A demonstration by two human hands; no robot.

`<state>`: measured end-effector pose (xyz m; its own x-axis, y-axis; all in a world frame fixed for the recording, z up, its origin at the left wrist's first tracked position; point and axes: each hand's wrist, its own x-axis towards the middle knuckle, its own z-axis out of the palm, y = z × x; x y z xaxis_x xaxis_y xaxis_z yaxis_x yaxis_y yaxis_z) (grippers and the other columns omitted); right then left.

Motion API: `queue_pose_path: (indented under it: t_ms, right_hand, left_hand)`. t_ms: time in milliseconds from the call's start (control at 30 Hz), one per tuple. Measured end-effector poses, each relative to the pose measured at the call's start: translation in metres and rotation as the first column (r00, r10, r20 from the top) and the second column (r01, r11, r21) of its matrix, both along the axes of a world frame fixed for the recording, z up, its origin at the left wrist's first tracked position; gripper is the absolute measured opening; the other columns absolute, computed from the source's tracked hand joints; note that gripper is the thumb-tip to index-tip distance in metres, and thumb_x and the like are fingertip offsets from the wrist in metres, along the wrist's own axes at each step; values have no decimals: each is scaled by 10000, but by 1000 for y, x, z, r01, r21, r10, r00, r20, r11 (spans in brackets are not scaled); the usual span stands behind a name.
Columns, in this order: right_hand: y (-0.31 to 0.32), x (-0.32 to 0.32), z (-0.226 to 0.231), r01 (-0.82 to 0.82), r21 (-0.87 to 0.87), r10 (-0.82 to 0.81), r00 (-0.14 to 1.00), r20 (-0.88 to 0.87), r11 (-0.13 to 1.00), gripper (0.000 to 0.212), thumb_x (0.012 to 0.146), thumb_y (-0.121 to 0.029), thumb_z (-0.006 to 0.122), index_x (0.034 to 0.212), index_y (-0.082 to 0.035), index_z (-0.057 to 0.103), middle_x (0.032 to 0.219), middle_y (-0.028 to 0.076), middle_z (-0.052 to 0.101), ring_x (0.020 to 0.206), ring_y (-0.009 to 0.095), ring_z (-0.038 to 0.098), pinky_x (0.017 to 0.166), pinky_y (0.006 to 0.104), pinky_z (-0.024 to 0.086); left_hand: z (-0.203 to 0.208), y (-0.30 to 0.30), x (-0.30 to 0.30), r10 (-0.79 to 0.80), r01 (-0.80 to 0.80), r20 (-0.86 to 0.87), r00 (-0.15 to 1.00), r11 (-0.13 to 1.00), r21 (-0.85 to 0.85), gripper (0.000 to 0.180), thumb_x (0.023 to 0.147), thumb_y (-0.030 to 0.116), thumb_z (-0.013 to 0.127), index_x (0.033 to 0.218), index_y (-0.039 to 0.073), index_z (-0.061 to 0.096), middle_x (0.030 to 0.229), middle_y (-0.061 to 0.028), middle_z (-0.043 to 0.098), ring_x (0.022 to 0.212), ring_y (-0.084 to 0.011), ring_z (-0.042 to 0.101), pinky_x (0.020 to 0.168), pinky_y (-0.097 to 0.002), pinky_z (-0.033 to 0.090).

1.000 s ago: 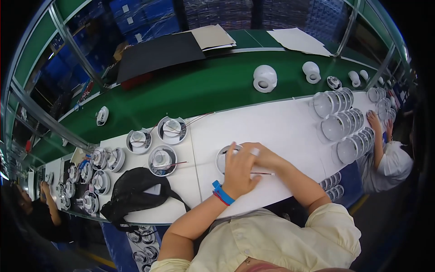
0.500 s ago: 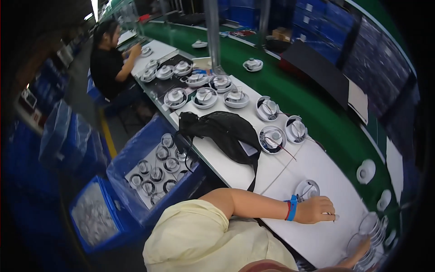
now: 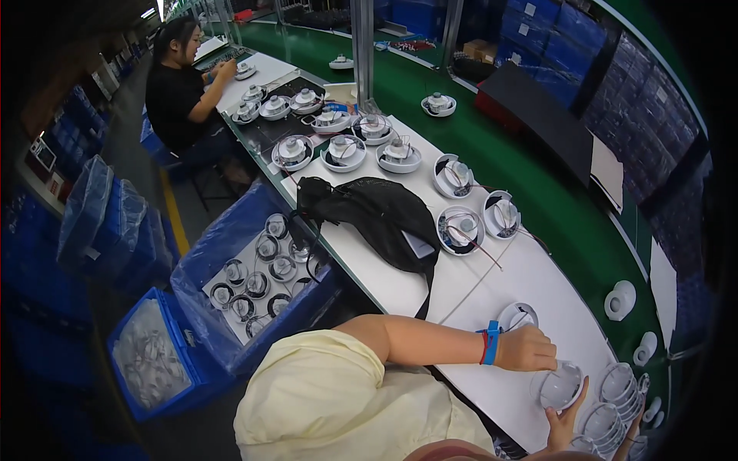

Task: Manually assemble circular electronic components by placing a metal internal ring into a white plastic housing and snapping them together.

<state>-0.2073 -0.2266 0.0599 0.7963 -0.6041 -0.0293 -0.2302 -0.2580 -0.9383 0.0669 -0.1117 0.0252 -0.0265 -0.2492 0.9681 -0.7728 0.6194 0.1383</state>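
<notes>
My right hand [image 3: 567, 425], coming up from the lower edge, grips a white bowl-shaped housing [image 3: 560, 388] by its side, its hollow turned up. My left hand [image 3: 526, 349], with a blue band [image 3: 491, 342] at the wrist, is closed just above that housing's far rim. What its fingers hold, if anything, is hidden. Behind the left hand a white round lamp housing with wires [image 3: 517, 315] lies on the white table [image 3: 477, 388], partly covered by the hand. To the right of my right hand stand stacked clear-white round housings [image 3: 617, 384].
A black bag [image 3: 377, 219] lies across the table. Beyond it sit several wired round lamp units [image 3: 461, 229]. A green conveyor [image 3: 492, 157] runs along the far side. Left stands a blue bin [image 3: 304, 307] of lamp parts. A co-worker [image 3: 181, 92] sits at the far left.
My right hand has moved left from the stack with a white housing in it. My left hand has shifted slightly up and left, and its fingers have curled over the housing's rim.
</notes>
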Motion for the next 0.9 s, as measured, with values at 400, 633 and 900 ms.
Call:
queue_pose_path:
  t_ms: [400, 633, 900]
  right_hand:
    - [-69, 33, -122, 224, 734, -641, 682, 352, 641, 685, 945, -579, 475, 1454, -126, 403, 1430, 112, 483, 1295, 276, 476, 1093, 447, 388]
    - [26, 58, -81, 206, 537, -398, 877, 269, 818, 966, 820, -744, 522, 1434, -7, 406, 1404, 181, 503, 1269, 294, 524, 1039, 478, 464]
    - [48, 113, -29, 0, 450, -212, 882, 421, 893, 1194, 637, -819, 664, 1442, 0, 336, 1382, 152, 470, 1294, 235, 465, 1073, 367, 383]
  left_hand:
    - [-2, -8, 2, 161, -160, -10, 987, 984, 83, 84, 778, 183, 686, 838, 170, 630, 732, 10, 522, 637, -173, 551, 538, -322, 422]
    - [6, -7, 11, 149, -55, -264, 953, 940, 336, 78, 774, 78, 739, 800, 81, 665, 711, -49, 572, 590, -193, 586, 506, -311, 457]
    - [15, -6, 15, 127, 106, -425, 896, 869, 484, 71, 781, 81, 732, 780, 92, 662, 681, -18, 549, 574, -182, 548, 534, -318, 424]
